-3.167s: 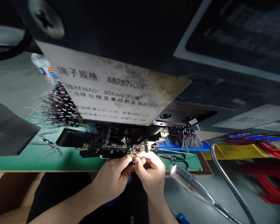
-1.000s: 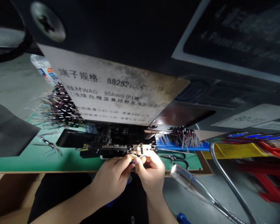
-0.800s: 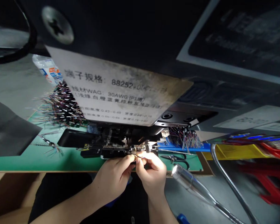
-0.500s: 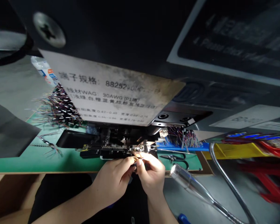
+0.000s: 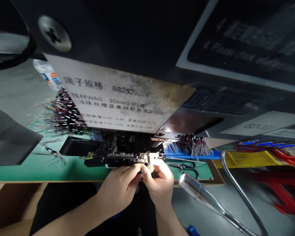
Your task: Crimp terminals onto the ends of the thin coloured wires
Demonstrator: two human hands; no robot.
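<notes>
Both my hands sit close together at the front of a black wire-crimping machine (image 5: pixel 120 152), just below its metal jaws. My left hand (image 5: pixel 119 190) and my right hand (image 5: pixel 159 185) pinch a small bunch of thin coloured wires (image 5: pixel 148 165) between their fingertips. The wire ends lie against the machine's front edge. My fingers hide the exact point where the wires meet the metal. A stained white spec card (image 5: pixel 118 105) with printed text hangs on the dark machine housing above my hands.
A dense bundle of cut wires (image 5: pixel 61 114) lies on the green mat (image 5: pixel 39 172) at left. More wires stand in a blue rack (image 5: pixel 191 150). Scissors (image 5: pixel 183 166) lie at right, near a gooseneck lamp (image 5: pixel 199 193). A yellow bin (image 5: pixel 243 159) and red crates are farther right.
My fingers have dropped slightly from the machine's jaws, and the coloured wires now show fanned out above my right hand. The view has shifted only a little.
</notes>
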